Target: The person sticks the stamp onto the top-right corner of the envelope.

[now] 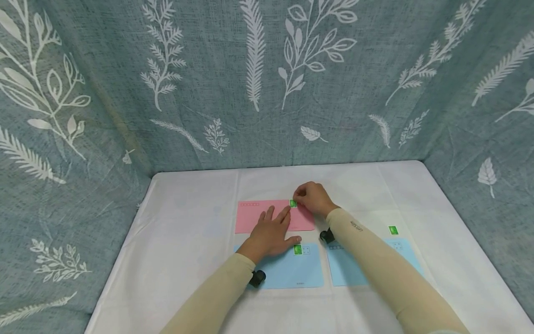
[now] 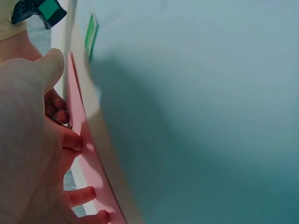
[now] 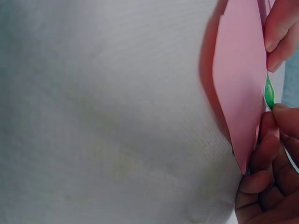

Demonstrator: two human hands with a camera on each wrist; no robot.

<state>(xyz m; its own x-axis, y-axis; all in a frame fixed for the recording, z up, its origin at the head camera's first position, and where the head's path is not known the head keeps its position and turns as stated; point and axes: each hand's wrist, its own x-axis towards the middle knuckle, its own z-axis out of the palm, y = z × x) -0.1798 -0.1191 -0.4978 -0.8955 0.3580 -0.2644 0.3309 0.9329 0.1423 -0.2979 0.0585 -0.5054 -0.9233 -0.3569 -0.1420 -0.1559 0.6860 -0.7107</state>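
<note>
A pink envelope (image 1: 248, 222) lies on the white cloth, with a row of small printed boxes at its upper left. My left hand (image 1: 271, 234) rests on it with fingers spread, thumb reaching down toward a blue envelope (image 1: 288, 273). At the pink envelope's upper right, my right hand (image 1: 314, 198) pinches the edge of a green stamp (image 1: 293, 203) between thumb and fingers. From the right wrist, that stamp (image 3: 269, 93) shows edge-on against the pink envelope (image 3: 240, 74), the left fingertips just above it. The nearer blue envelope carries its own green stamp (image 1: 297, 250) beside a printed square.
A second blue envelope (image 1: 344, 269) lies at the right, partly under my right forearm. Just beyond its top edge sits a loose green stamp (image 1: 393, 230). Leaf-patterned curtains (image 1: 225, 134) hang behind and at both sides of the white-covered table (image 1: 187, 218).
</note>
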